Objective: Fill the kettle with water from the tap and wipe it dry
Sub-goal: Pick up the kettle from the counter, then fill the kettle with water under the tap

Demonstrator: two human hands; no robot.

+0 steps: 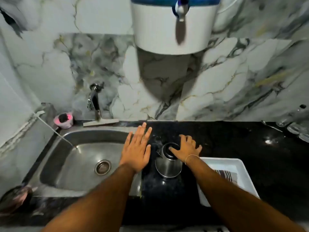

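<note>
Two hands: our right hand grips the top of the upright steel kettle on the black stone counter; left hand flat, fingers spread, holding nothing; spout direction unclear.

Home kitchen, steel sink, marble-tiled wall

Leaving bare black tabletop lying open beyond and to the right of the right hand. Crowding that hand's near side with a white tray. Blocking overhead with a white dispenser. Offering open sink left of the left hand.
</note>
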